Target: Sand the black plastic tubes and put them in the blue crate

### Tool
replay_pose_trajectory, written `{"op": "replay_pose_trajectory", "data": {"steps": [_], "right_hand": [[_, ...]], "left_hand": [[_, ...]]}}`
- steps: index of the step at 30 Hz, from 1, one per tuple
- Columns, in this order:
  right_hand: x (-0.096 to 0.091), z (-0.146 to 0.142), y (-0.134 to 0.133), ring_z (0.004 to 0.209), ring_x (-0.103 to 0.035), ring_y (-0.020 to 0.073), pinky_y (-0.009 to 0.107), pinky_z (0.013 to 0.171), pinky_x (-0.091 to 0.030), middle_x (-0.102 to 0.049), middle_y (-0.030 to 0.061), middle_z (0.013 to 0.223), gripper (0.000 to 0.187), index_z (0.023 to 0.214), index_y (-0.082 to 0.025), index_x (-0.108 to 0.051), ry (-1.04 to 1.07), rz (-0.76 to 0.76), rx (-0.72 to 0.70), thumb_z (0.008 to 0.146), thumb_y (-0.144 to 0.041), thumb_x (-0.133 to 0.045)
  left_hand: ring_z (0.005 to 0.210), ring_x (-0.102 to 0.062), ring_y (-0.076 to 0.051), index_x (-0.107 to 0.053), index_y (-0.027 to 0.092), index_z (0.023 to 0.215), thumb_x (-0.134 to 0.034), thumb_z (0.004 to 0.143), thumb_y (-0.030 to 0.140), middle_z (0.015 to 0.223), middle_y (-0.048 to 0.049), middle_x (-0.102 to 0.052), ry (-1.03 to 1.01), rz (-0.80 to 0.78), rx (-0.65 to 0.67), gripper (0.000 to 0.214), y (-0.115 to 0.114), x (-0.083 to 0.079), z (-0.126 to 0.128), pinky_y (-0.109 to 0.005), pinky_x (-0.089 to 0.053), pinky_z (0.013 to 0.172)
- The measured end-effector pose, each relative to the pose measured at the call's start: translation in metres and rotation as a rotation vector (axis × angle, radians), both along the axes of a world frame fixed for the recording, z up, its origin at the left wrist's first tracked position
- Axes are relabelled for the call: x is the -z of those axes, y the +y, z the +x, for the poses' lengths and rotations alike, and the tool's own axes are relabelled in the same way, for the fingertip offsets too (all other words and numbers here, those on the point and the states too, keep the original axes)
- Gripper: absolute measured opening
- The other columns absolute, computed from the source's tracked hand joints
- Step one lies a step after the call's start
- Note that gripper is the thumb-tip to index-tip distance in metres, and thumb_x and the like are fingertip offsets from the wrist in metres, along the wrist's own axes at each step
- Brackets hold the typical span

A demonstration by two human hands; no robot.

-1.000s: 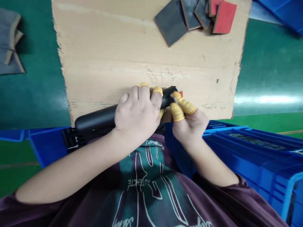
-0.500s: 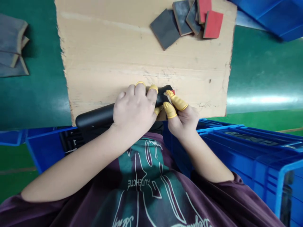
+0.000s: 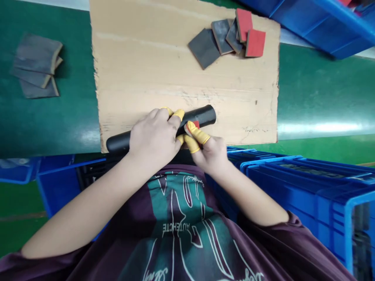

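Note:
A black tube (image 3: 206, 114) with a rounded left end lies slanted over the front part of the cardboard sheet (image 3: 146, 74). My left hand (image 3: 154, 134) is wrapped over its middle from above, with yellow finger cots on the fingertips. Just to the right, my right hand (image 3: 211, 152) pinches a small red pad (image 3: 197, 124), which looks like a sanding sponge, against the near side of the tube. Yellow cots cover its thumb and forefinger, and the fingers hide most of the pad. The tube's right end sticks out beyond both hands.
Grey square pads (image 3: 204, 48) and two red pads (image 3: 256, 43) lie at the back right of the cardboard. More grey pads (image 3: 35, 64) are stacked on the green table (image 3: 70, 113) at left. Blue crates (image 3: 295, 183) stand below the table edge; a blue bin (image 3: 310, 23) sits at back right.
My right hand has slid left along the tube with the red pad, away from its right end, which now shows. The tube's visible left part is shorter. The camera view has shifted slightly.

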State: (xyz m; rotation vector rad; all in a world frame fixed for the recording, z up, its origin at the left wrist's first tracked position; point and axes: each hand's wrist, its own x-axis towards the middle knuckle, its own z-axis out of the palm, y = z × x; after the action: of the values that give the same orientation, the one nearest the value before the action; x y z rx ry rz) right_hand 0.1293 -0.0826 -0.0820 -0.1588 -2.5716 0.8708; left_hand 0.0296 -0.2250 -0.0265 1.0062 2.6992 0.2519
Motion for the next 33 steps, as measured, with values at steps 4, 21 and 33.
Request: {"op": "replay_pose_trajectory", "data": {"steps": [4, 21, 33], "right_hand": [[0.0, -0.004, 0.013, 0.087, -0.08, 0.0191, 0.026, 0.078, -0.066, -0.081, 0.0068, 0.106, 0.03, 0.117, -0.019, -0.076, 0.126, 0.028, 0.005, 0.096, -0.027, -0.056], [-0.008, -0.009, 0.016, 0.09, -0.079, 0.0208, 0.03, 0.085, -0.065, -0.079, 0.0079, 0.115, 0.034, 0.122, -0.018, -0.074, -0.037, -0.005, -0.009, 0.1, -0.033, -0.053], [-0.006, -0.013, 0.012, 0.087, -0.079, 0.021, 0.03, 0.082, -0.065, -0.08, 0.0092, 0.11, 0.038, 0.124, -0.018, -0.073, 0.009, 0.046, 0.063, 0.102, -0.035, -0.047]], "left_hand": [[0.106, -0.061, -0.029, -0.07, 0.023, 0.117, -0.063, 0.082, 0.029, 0.102, -0.0096, -0.065, 0.017, 0.017, 0.019, 0.035, 0.0, 0.0, 0.0, -0.039, -0.051, 0.081], [0.111, -0.06, -0.031, -0.069, 0.023, 0.117, -0.061, 0.085, 0.033, 0.108, -0.0102, -0.061, -0.039, -0.046, -0.016, 0.035, 0.002, -0.001, -0.002, -0.04, -0.051, 0.085], [0.113, -0.057, -0.032, -0.064, 0.025, 0.124, -0.055, 0.087, 0.039, 0.114, -0.0105, -0.059, -0.053, -0.124, -0.06, 0.04, 0.005, -0.004, 0.0, -0.041, -0.05, 0.087]]}}
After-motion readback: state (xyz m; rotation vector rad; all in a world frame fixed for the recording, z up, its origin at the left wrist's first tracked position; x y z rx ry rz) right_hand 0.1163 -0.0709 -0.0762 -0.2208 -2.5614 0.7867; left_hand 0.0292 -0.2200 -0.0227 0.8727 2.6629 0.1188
